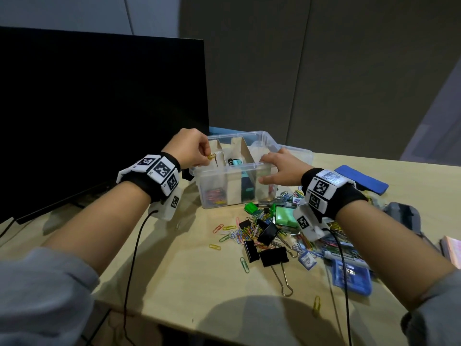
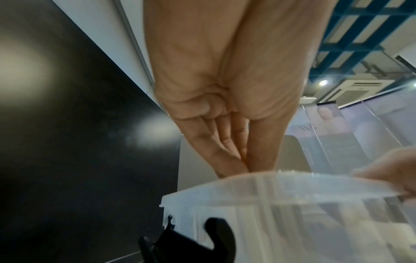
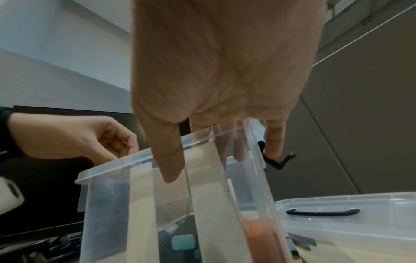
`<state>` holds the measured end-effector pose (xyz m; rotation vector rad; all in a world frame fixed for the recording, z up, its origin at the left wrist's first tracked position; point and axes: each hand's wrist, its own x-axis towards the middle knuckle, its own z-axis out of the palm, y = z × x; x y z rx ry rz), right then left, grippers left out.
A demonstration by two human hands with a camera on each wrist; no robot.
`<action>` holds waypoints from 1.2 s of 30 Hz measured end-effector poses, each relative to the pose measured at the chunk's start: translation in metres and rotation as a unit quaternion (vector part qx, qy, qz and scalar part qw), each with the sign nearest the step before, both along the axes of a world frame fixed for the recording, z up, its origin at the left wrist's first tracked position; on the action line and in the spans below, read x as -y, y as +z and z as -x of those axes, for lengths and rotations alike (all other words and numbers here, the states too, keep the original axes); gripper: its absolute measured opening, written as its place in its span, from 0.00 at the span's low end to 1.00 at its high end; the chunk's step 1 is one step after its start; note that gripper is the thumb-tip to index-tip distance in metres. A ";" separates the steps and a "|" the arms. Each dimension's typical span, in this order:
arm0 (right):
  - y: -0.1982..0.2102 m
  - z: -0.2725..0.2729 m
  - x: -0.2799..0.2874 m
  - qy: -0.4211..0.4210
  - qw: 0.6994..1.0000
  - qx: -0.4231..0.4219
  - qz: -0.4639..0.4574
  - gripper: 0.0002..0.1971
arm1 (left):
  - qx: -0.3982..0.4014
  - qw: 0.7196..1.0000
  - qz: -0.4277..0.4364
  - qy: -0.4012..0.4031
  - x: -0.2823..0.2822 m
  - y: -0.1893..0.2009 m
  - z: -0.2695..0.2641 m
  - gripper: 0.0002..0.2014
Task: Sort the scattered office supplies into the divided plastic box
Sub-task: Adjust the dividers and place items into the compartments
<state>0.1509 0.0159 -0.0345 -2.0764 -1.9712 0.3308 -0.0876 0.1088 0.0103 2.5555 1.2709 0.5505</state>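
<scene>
A clear plastic box (image 1: 224, 182) with cardboard dividers stands at the middle of the desk. Coloured paper clips (image 1: 215, 195) lie in its left compartment. Above that compartment my left hand (image 1: 206, 157) pinches a yellow paper clip (image 1: 212, 156). In the left wrist view the pinching fingertips (image 2: 244, 164) sit just behind the box rim (image 2: 270, 186), which hides the clip. My right hand (image 1: 267, 171) grips the box's front right rim. Its thumb (image 3: 168, 167) lies on the outside wall and its fingers reach inside. Loose paper clips (image 1: 225, 233) and black binder clips (image 1: 269, 233) lie scattered in front.
A black monitor (image 1: 99, 108) stands close on the left, beside the box. The box lid (image 1: 301, 152) lies behind my right hand. A blue block (image 1: 359, 179), a grey case (image 1: 404, 218), a pink pad (image 1: 452, 248) and a blue packet (image 1: 351, 275) crowd the right side.
</scene>
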 end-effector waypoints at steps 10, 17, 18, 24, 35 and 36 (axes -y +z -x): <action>-0.001 -0.002 -0.002 0.004 1.000 0.001 0.007 0.18 | 0.045 0.985 -0.137 -0.099 0.054 -0.029 -0.004 0.07; -0.002 -0.001 -0.002 0.005 1.000 0.001 0.004 0.14 | -0.294 0.946 0.125 -0.054 0.085 -0.090 0.009 0.37; -0.002 -0.001 -0.002 0.005 1.000 0.001 0.003 0.14 | -0.290 0.946 0.137 -0.047 0.085 -0.094 0.009 0.39; -0.002 0.000 -0.001 0.005 1.000 0.006 -0.008 0.14 | -0.212 0.961 0.173 -0.048 0.091 -0.104 -0.007 0.39; -0.002 0.001 0.000 0.004 1.000 0.003 -0.010 0.16 | -0.140 0.967 0.200 -0.068 0.084 -0.097 -0.036 0.16; -0.001 0.001 0.000 0.004 1.000 0.003 -0.011 0.16 | -0.128 0.965 0.219 -0.061 0.082 -0.098 -0.036 0.13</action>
